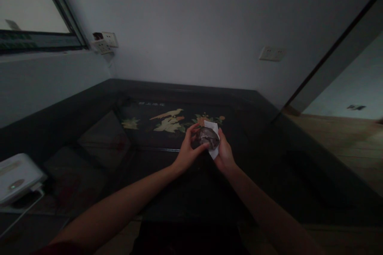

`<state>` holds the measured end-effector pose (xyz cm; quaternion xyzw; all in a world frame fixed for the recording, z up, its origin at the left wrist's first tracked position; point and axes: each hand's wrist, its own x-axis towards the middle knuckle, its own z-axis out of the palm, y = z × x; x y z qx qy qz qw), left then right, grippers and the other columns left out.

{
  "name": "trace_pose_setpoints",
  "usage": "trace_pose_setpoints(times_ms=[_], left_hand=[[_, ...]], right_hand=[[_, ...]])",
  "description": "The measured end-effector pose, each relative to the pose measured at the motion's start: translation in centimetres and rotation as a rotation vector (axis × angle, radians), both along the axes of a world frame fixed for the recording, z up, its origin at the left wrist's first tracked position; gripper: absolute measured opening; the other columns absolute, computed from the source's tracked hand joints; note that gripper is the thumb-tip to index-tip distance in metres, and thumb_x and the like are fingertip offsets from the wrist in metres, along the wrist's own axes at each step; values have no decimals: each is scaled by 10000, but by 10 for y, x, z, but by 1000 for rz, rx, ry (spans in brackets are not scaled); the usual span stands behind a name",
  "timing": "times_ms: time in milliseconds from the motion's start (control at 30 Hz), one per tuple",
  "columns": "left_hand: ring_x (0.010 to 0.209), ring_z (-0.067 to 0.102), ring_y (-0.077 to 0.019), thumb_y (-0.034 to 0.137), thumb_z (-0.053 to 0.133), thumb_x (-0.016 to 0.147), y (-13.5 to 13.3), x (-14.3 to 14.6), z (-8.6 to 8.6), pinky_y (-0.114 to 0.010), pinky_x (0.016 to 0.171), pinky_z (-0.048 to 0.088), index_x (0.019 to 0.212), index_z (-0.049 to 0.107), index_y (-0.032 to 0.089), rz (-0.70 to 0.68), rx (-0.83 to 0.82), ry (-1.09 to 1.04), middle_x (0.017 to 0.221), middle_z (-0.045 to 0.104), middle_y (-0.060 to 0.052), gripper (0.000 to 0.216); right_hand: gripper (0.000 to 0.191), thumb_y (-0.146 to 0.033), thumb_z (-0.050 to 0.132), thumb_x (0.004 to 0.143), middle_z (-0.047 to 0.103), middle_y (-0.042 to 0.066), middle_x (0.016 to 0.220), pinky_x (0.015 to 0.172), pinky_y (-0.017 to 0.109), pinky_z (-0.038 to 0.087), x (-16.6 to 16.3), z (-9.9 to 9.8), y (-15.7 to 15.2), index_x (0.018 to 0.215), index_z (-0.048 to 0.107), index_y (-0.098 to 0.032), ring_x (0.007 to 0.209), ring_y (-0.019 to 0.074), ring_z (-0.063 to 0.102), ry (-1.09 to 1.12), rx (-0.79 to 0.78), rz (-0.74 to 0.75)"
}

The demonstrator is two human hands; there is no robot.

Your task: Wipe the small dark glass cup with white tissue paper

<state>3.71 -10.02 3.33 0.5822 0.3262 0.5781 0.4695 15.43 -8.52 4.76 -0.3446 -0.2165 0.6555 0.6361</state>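
A: What lies closest?
B: Two bare forearms reach in from the bottom edge, the left one ending in a dark red sleeve. Off to the left sits a white box with a white cable plugged in.
A: And the hands?
B: Together, over the dark tabletop. The left hand grips a round shiny thing, fingers curled at its edge, thumb across its front.
A: The right hand?
B: It holds a white sheet behind and beside that thing, thumb along the edge; its other fingers are mostly hidden. I can't tell what the shiny thing is.
A: Farther on?
B: A bird-and-flower design on the tabletop, just beyond the hands. Then the pale wall, with a double socket on the right and more sockets near the left corner, beside a dark-framed window.
A: Far right?
B: Light wooden flooring.
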Motion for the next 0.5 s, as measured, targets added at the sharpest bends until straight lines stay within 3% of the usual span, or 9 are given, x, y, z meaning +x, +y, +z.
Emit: trace_pose_setpoints(times_ms=[100,267,367,500], left_hand=[[1179,508,-255,318,655,784,1,-1,0,-415,1022,406,1266,439,240,21,-2,75,1313,492,-83,534],[1280,427,-255,345,553,855,3,-3,-2,-428,1101,306,1333,392,219,17,32,156,1390,448,-98,520],[1326,368,-265,344,592,830,3,-3,-4,-444,1125,259,1379,337,213,19,70,203,1441,383,-114,620],[1331,349,-295,290,763,665,3,-1,-6,-477,1126,247,1412,267,211,42,115,277,1446,351,-141,900]], right_hand=[[237,-363,525,864,742,32,877,762,306,567,-1,-4,1,899,685,-192,821,180,699,17,-25,16],[256,-375,507,873,742,49,921,796,335,569,-6,-7,-1,911,687,-196,890,202,694,33,-29,35],[268,-401,516,870,743,48,921,796,334,571,-8,-7,-3,913,687,-199,865,199,699,28,-21,33],[289,-412,512,875,742,54,928,816,344,569,-9,-6,-3,905,686,-183,835,197,705,30,-45,21]])
